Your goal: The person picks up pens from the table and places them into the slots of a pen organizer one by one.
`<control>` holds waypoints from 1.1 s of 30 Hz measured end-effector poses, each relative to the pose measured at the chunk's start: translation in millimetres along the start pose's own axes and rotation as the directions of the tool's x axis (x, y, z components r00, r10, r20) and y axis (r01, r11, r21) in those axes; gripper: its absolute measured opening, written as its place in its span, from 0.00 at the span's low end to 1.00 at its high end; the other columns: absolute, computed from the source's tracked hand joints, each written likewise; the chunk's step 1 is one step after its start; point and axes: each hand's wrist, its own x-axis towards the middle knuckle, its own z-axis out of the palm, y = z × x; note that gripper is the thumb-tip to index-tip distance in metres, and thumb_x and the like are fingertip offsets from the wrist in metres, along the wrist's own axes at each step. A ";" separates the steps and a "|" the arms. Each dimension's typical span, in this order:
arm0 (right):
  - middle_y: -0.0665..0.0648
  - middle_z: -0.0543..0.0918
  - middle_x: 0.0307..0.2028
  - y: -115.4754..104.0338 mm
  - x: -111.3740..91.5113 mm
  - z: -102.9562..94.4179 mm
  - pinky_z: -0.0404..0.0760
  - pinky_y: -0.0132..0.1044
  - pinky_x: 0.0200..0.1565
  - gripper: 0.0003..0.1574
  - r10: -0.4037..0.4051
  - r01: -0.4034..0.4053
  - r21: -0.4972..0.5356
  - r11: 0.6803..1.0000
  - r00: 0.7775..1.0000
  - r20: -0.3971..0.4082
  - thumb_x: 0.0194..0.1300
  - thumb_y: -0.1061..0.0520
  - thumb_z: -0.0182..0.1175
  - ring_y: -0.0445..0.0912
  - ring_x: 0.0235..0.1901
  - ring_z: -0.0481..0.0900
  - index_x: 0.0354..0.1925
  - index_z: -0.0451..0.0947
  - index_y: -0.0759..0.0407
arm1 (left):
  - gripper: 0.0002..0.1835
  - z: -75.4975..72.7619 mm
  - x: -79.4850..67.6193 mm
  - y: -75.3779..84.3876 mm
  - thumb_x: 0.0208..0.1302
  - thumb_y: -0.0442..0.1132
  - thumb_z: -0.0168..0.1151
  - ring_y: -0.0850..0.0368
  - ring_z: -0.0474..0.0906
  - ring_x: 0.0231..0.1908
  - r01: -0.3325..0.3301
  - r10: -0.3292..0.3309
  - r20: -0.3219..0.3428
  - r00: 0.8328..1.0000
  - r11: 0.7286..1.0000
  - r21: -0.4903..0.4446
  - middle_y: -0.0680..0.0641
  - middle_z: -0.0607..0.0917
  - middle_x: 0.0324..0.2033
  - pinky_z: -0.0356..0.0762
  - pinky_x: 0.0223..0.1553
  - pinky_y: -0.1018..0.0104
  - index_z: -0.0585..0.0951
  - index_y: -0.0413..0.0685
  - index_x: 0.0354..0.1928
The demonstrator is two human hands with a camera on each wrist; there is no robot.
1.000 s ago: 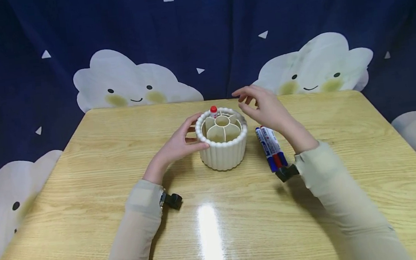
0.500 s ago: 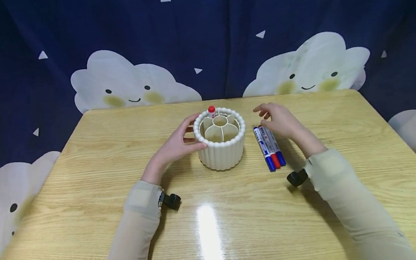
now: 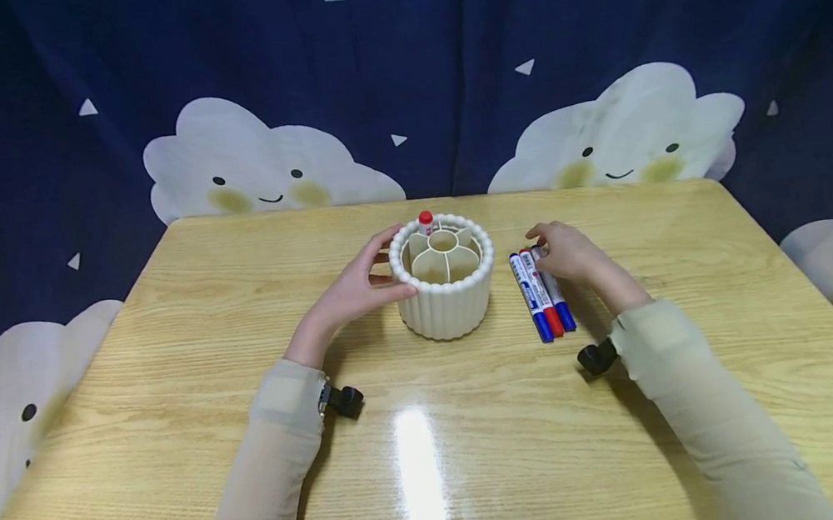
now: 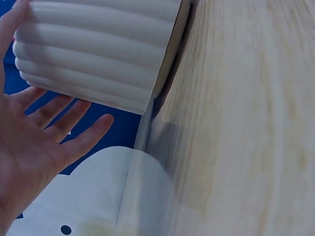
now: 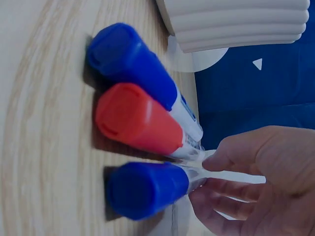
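Looking down from the head view: a ribbed white holder (image 3: 446, 290) stands mid-desk (image 3: 168, 334), used here as the landmark.
Left hand (image 3: 355, 287): fingers straight and spread, resting against the holder's left wall, wrapped round nothing.
Right hand (image 3: 569, 249): right of the holder, its grip pinching the top end of the blue marker farthest from the holder (image 3: 557, 292).
Other markers: a red marker (image 3: 543, 298) and a second blue marker (image 3: 530, 299) lie side by side between the pinched one and the holder.
Inside the holder: a red-capped marker (image 3: 425, 222) stands in a far compartment.

Left wrist view: open palm (image 4: 29, 147) beside the holder's ribbed wall (image 4: 98, 54).

Right wrist view: fingertips (image 5: 216, 162) close on the barrel of the blue marker (image 5: 147, 189), which lies touching the red one (image 5: 142, 123) on the desk.
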 end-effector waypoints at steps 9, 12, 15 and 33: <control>0.70 0.72 0.42 1.7 2.8 2.2 0.69 0.49 0.44 0.32 0.042 -0.042 -0.016 0.999 0.999 0.018 0.48 0.61 0.55 0.56 0.40 0.70 0.51 0.63 0.74 | 0.44 -1.6 3.5 -10.4 0.44 0.41 0.66 0.55 0.61 0.53 -0.005 0.005 -0.010 1.000 1.000 0.003 0.50 0.62 0.55 0.66 0.49 0.52 0.53 0.57 0.63; 0.70 0.72 0.42 0.8 2.4 1.4 0.69 0.49 0.45 0.32 0.054 -0.054 -0.019 0.998 0.998 0.023 0.49 0.60 0.55 0.56 0.41 0.70 0.52 0.62 0.75 | 0.44 -1.0 0.3 0.1 0.45 0.38 0.66 0.52 0.60 0.53 0.002 -0.002 -0.002 1.000 1.000 0.000 0.47 0.61 0.56 0.65 0.50 0.52 0.52 0.50 0.63; 0.70 0.72 0.43 -1.3 0.7 -1.9 0.70 0.48 0.44 0.32 0.066 -0.066 0.003 0.998 0.998 0.024 0.49 0.60 0.55 0.56 0.40 0.70 0.52 0.62 0.74 | 0.44 -0.6 -0.6 2.2 0.45 0.38 0.65 0.52 0.60 0.53 0.006 -0.006 0.000 1.000 1.000 0.003 0.47 0.61 0.57 0.65 0.50 0.51 0.52 0.50 0.63; 0.63 0.75 0.37 -24.0 -14.3 -27.2 0.74 0.41 0.30 0.29 0.004 0.019 0.145 0.989 0.987 -0.163 0.48 0.60 0.57 0.52 0.34 0.74 0.52 0.64 0.57 | 0.43 0.0 0.3 0.1 0.46 0.38 0.65 0.52 0.60 0.53 0.002 -0.002 0.003 1.000 1.000 0.001 0.48 0.61 0.56 0.66 0.49 0.52 0.52 0.50 0.63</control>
